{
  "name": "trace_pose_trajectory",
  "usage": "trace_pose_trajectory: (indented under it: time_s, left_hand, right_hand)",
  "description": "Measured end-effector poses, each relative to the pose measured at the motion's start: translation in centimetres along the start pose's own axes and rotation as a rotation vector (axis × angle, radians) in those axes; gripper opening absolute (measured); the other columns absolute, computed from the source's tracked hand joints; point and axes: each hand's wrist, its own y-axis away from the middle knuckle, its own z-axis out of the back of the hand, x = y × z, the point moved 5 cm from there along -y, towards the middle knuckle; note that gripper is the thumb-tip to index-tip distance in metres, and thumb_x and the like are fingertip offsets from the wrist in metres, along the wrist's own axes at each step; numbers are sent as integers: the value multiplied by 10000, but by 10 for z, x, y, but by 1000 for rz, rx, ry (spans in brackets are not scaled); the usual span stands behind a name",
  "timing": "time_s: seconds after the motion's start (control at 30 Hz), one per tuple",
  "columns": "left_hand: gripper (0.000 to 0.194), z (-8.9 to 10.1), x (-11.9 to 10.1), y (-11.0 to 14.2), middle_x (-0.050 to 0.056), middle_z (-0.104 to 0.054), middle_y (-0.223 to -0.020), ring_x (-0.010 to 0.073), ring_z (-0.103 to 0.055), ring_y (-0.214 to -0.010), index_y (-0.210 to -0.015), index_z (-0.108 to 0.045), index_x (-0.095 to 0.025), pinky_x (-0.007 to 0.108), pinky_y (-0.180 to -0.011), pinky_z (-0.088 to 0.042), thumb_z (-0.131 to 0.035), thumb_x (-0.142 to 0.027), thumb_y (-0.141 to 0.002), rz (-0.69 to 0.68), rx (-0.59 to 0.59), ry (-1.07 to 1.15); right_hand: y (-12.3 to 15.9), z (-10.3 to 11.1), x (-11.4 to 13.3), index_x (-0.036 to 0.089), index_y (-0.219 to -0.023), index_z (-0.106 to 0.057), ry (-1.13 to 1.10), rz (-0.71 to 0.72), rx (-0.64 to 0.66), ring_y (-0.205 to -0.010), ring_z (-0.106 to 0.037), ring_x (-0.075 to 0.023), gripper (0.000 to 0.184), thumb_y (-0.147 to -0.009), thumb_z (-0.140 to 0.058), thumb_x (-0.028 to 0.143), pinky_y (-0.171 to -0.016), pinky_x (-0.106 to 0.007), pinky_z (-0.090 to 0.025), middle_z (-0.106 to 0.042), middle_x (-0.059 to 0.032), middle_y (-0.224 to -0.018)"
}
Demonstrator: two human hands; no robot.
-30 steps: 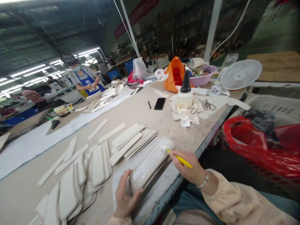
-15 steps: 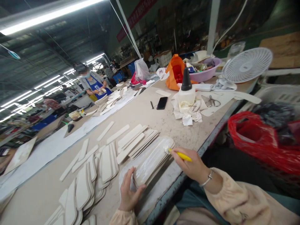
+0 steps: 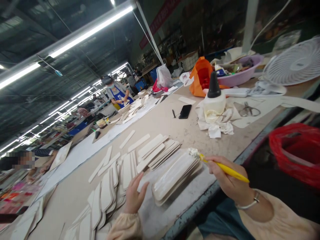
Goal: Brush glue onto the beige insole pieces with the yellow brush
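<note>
My right hand (image 3: 231, 180) is closed on a yellow-handled glue brush (image 3: 220, 165). The brush's white, glue-laden tip sits just above the far end of a stack of pale oblong pieces (image 3: 175, 176) at the table's near edge. My left hand (image 3: 135, 196) rests on the table beside the stack's near end, fingers stretched out and slightly apart, holding nothing. The top piece of the stack looks glossy with glue.
More pale strips and oblong pieces (image 3: 130, 163) lie spread to the left. A white glue bottle with a black cap (image 3: 212, 100) stands on rags behind. Further back lie a black phone (image 3: 185, 111), scissors (image 3: 246, 110), a fan (image 3: 295, 61) and an orange bag (image 3: 200, 75). A person in a blue apron (image 3: 118, 93) works far off.
My left hand has let go of the stack's near end and moved a little left, fingers opening. The brush tip has lifted off the stack's far end. The view has swung left.
</note>
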Motion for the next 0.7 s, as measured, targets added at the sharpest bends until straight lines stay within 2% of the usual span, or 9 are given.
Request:
trace_pose_trajectory:
  time_s: [0.17,0.27,0.43,0.6,0.7]
  left_hand:
    - [401,-16,39,-52,126,-715,-1050,271,-658,-1000,-1033,-698,-179,444,-897,-527,-570,-494,-821,69,90,-82]
    - [364,-28,53,-70,91,-738,-994,261,-683,-939,-947,-727,-211,413,-853,-547,-597,-510,-784,71,187,-91]
    - [319,-39,65,-73,57,-749,-973,235,-701,-905,-882,-739,-243,367,-843,-552,-530,-477,-823,68,288,-76]
    - [329,-43,75,-67,75,-725,-1064,254,-682,-971,-943,-727,-227,397,-895,-534,-567,-471,-791,94,286,-84]
    - [326,-45,78,-66,86,-726,-1048,255,-682,-967,-922,-729,-216,408,-892,-536,-530,-450,-811,92,280,-70]
  right_hand:
    - [-1,2,-4,212,-1001,-647,27,1,-11,-674,-690,-157,175,-918,-501,264,-657,-242,-560,-708,-32,-829]
    - [-2,3,-6,209,-1004,-642,27,-9,-12,-681,-691,-155,176,-922,-496,262,-657,-236,-559,-708,-31,-827]
    - [-4,4,-8,202,-998,-636,24,-4,-10,-699,-693,-159,171,-923,-492,256,-659,-236,-560,-709,-38,-833]
    - [-2,1,-11,210,-1027,-637,17,-14,14,-718,-694,-154,174,-919,-505,247,-692,-237,-562,-712,-34,-857]
    - [-1,0,-11,204,-1015,-641,18,4,20,-707,-696,-157,171,-917,-508,248,-688,-243,-567,-714,-36,-845]
